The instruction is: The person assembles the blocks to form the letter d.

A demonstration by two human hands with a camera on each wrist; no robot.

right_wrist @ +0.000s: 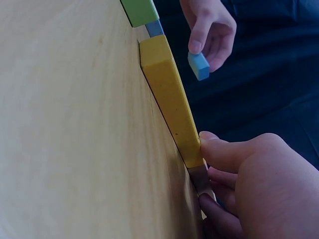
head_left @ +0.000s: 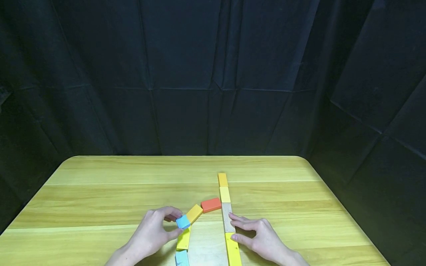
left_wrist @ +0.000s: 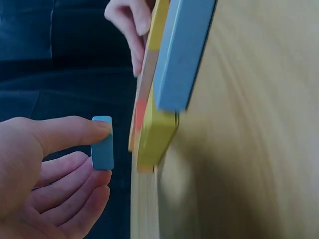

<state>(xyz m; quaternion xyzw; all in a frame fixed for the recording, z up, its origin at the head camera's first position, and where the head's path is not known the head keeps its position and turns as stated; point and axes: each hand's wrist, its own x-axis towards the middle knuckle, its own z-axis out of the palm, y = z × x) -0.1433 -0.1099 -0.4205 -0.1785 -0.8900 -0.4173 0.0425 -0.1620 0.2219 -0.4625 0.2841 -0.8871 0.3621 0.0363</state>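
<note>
My left hand point(head_left: 151, 231) pinches a small blue block point(left_wrist: 102, 144) between thumb and fingertips, raised above the tabletop. In the head view this block overlaps the ends of an orange block point(head_left: 194, 213) and a yellow block point(head_left: 183, 239) lying in a curved line. My right hand point(head_left: 261, 236) rests on the straight row, thumb at the edge of a long yellow block point(right_wrist: 172, 104) and fingers along a grey block point(head_left: 227, 218). Beyond the grey block lie a pale yellow block point(head_left: 225, 194) and an orange block point(head_left: 223, 179).
A red block point(head_left: 211, 205) bridges from the curved line to the grey block's side. Near the front edge of the head view lies a light blue block point(head_left: 182, 258). The right wrist view shows a green block point(right_wrist: 141, 12). Dark curtains hang behind the wooden table point(head_left: 133, 170).
</note>
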